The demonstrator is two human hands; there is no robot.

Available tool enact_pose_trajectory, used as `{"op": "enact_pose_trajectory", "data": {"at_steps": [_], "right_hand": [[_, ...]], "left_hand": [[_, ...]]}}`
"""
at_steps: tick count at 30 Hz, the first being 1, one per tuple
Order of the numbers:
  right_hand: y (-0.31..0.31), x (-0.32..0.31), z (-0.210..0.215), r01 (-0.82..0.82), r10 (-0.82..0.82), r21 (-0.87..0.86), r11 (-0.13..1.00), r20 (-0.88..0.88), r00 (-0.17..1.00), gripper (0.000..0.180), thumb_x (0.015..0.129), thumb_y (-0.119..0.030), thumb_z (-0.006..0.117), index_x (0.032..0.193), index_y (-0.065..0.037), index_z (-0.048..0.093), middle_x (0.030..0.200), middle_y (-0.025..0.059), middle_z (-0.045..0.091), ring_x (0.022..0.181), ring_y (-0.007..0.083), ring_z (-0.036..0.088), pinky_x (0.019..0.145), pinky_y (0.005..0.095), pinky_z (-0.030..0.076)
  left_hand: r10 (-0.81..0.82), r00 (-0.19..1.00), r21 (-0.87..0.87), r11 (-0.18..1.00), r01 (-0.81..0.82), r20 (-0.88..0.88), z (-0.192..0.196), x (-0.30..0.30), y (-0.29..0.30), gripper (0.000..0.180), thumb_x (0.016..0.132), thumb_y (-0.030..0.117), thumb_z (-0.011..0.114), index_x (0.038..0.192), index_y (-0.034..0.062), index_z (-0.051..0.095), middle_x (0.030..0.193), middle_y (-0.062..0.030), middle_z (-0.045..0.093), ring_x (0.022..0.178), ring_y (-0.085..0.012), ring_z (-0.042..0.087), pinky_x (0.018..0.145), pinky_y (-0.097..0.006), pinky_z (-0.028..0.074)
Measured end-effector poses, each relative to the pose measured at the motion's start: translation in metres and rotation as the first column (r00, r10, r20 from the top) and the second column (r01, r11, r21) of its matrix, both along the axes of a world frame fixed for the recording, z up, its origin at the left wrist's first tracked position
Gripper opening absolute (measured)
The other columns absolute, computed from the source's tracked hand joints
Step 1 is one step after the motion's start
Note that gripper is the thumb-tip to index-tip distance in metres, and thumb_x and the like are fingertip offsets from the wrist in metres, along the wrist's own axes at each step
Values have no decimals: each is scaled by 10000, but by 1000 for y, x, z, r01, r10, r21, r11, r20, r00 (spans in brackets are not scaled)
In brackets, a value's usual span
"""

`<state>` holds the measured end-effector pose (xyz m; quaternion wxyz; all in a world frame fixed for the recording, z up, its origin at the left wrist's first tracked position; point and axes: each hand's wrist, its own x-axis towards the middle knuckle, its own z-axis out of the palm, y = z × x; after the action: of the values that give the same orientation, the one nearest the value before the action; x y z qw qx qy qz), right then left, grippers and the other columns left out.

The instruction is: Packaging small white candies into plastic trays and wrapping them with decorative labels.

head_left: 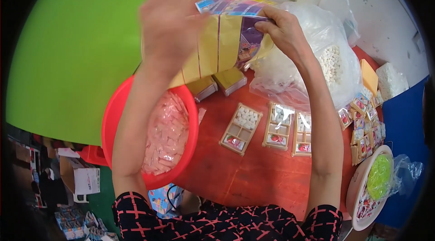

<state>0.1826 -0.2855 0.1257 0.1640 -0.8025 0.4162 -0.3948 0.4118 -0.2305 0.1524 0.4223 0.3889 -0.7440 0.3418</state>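
A wide sheet of printed packaging, yellow with purple and blue panels, hangs raised over the far side of the table. My right hand is closed on its upper right edge, thumb and fingers pinching it. Against the sheet's left part, my left hand is smeared by motion, so its fingers cannot be made out. Below the sheet are two stacks of yellowish flat pieces. Nearer me, between my forearms, lie several compartment trays with white pellets and a small strawberry-picture packet.
At left, a red basin holds many pink packets. A clear plastic bag of white pellets stands far right. Filled trays are piled at the right edge, beside a white bowl with a lime-green item. The tabletop is red.
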Motion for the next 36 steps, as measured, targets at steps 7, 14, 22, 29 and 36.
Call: {"op": "enact_pose_trajectory", "data": {"at_steps": [7, 14, 22, 29, 36], "right_hand": [[48, -21, -16, -49, 22, 111, 993, 236, 972, 108, 788, 4, 553, 878, -17, 608, 700, 27, 541, 676, 87, 492, 627, 227, 412], [56, -32, -35, 174, -142, -220, 960, 152, 978, 115, 771, 27, 583, 850, -38, 634, 739, 20, 560, 703, 89, 527, 618, 226, 423], [63, -29, -42, 274, -227, -232, 933, 208, 951, 211, 696, -65, 649, 902, -109, 655, 894, 67, 590, 728, 206, 565, 594, 294, 466], [75, -22, -49, 245, -519, -757, 606, -143, 843, 416, 634, -27, 587, 1040, -109, 624, 1157, 60, 541, 752, 187, 530, 591, 265, 473], [90, -34, -59, 236, -434, -717, 656, -103, 895, 356, 623, 24, 621, 944, -118, 677, 1176, 61, 549, 701, 168, 552, 591, 266, 480]], "left_hand": [[-237, 961, 395, 877, 275, -143, -26, -61, -6, 55, 739, 189, 649, 741, 134, 653, 667, -6, 618, 724, -205, 570, 680, -384, 384], [-221, 971, 459, 856, 238, -92, -31, -81, -3, 120, 790, 217, 579, 742, 134, 649, 663, -10, 602, 729, -211, 552, 670, -379, 360], [-171, 977, 582, 785, 211, -123, -35, -92, -3, 199, 828, 257, 528, 783, 120, 665, 686, -45, 616, 753, -247, 558, 687, -413, 375], [-137, 944, 707, 633, 316, -300, -40, -93, -18, 288, 827, 302, 489, 791, 72, 658, 721, -121, 634, 718, -310, 600, 657, -420, 435], [-114, 943, 683, 663, 306, -313, -44, -89, -14, 270, 808, 304, 512, 802, 86, 672, 731, -111, 644, 738, -303, 608, 674, -410, 446]]}}
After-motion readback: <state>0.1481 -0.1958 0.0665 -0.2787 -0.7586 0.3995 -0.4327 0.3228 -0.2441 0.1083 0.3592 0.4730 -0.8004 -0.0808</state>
